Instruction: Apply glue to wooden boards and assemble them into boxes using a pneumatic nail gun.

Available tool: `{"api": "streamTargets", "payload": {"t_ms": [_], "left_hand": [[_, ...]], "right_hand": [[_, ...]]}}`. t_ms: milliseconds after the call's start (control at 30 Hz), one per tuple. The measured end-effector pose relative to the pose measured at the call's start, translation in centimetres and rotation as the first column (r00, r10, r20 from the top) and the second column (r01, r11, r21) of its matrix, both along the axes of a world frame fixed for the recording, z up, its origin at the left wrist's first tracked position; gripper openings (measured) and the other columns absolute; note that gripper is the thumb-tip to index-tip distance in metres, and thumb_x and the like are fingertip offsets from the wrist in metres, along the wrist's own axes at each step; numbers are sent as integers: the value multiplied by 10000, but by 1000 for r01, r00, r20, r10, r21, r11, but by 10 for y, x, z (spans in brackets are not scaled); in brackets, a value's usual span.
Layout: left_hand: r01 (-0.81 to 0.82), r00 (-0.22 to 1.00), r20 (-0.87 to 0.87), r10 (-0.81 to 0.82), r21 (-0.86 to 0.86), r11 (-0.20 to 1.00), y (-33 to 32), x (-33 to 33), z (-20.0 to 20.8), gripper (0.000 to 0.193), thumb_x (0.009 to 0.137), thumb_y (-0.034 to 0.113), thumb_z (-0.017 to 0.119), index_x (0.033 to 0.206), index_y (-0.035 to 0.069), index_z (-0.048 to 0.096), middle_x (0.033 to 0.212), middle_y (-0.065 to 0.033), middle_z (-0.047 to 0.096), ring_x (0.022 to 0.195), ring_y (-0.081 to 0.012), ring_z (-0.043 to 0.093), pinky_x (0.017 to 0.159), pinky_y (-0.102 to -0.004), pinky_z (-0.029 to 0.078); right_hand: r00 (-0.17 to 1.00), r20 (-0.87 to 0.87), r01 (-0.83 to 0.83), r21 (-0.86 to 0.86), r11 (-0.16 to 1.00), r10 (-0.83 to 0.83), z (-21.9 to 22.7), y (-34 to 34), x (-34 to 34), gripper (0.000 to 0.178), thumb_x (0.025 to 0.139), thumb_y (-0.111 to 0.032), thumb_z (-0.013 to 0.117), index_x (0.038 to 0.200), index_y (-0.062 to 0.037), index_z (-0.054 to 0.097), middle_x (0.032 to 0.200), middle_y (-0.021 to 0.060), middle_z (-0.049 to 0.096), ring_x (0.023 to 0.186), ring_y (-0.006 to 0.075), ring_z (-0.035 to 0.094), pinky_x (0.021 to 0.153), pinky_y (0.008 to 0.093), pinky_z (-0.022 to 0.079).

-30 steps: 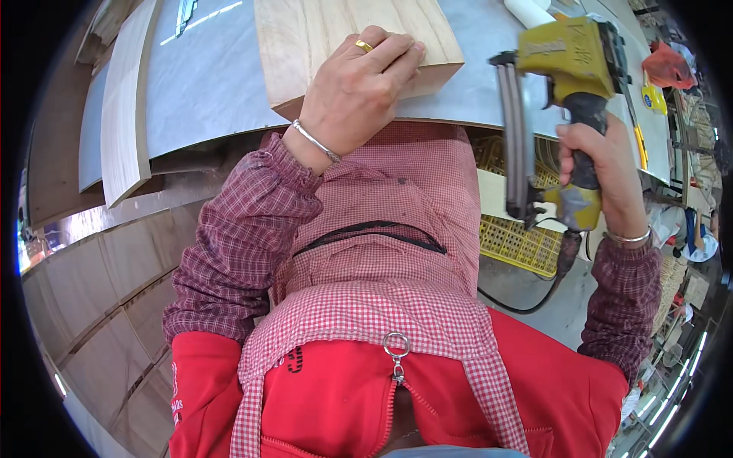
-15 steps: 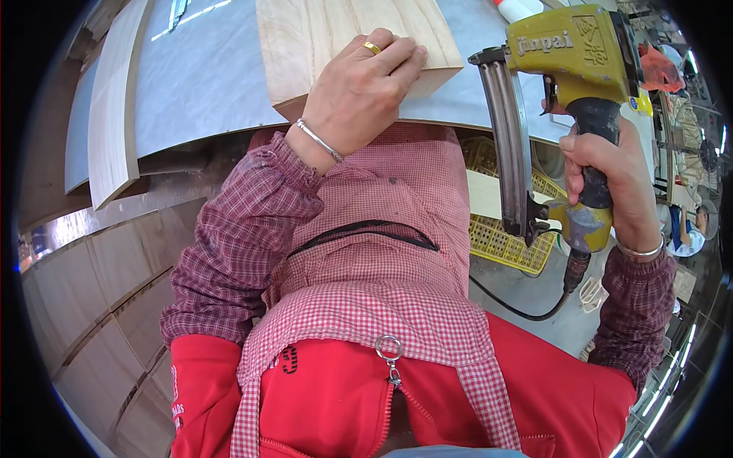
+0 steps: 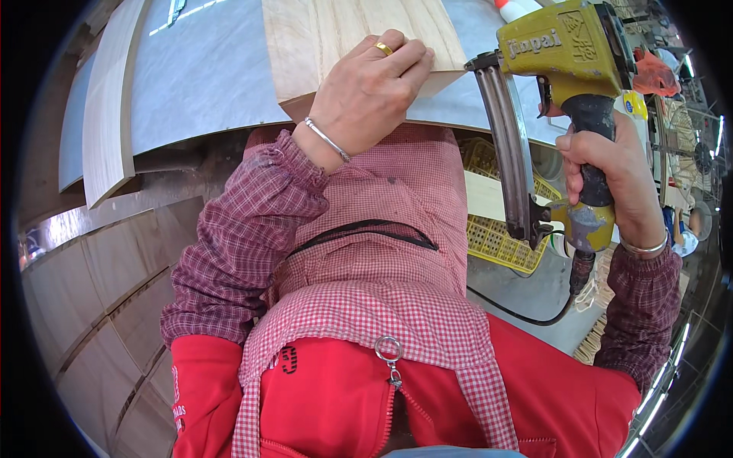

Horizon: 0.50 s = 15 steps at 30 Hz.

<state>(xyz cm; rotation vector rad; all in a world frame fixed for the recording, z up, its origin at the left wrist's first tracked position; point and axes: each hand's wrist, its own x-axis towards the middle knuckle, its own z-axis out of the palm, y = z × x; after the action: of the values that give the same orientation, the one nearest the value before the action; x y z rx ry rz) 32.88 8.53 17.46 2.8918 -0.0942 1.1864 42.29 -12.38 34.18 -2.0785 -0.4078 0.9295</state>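
Observation:
A pale wooden box-like piece with visible grain overhangs the near edge of the table. My left hand lies over its near edge with bent fingers gripping it; the thumb is hidden. In my right hand is a yellow-green air nail gun, held by its black handle with the fingers wrapped round it. The long metal magazine of the gun points down toward me, and its nose is beside the right corner of the wooden piece. A black air hose runs from the handle's base.
A light wooden board lies at the left of the pale blue table top. Wooden panels stand at lower left. Yellow plastic crates sit below the table on the right. A white bottle stands behind the gun.
The nail gun has shifted slightly left and up, closer to the wooden piece. My left hand and the wooden piece appear a little farther right. Both grips stay the same.

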Motion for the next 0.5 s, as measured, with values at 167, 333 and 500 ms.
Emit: {"api": "streamTargets", "payload": {"t_ms": [167, 333, 500], "left_hand": [[8, 1000, 10, -8, -3, 1000, 0, 0, 1, 292, 738, 44, 671, 1029, 60, 668, 1068, -13, 617, 878, -155, 551, 767, -251, 489], [13, 1000, 8, -13, -10, 1000, 0, -2, 3, 290, 740, 49, 672, 1029, 62, 667, 1065, -11, 619, 875, -153, 551, 767, -249, 487], [-2, 1000, -12, 2, 2, 1000, -1, -2, 2, 279, 753, 64, 675, 1032, 67, 666, 1072, -7, 626, 894, -149, 564, 773, -247, 493]], "right_hand": [[1000, 22, -8, -34, 999, 8, 5, 3, 1, 264, 756, -135, 609, 947, 45, 573, 539, 35, 527, 401, 85, 452, 415, 188, 399], [999, 23, -24, -64, 998, 25, 9, 4, 3, 218, 748, -128, 610, 885, 33, 558, 538, 36, 528, 399, 83, 461, 414, 191, 413], [998, 22, -59, -88, 994, 61, 10, 5, 6, 183, 742, -121, 601, 843, 21, 545, 538, 37, 528, 401, 82, 466, 416, 195, 422]]}}
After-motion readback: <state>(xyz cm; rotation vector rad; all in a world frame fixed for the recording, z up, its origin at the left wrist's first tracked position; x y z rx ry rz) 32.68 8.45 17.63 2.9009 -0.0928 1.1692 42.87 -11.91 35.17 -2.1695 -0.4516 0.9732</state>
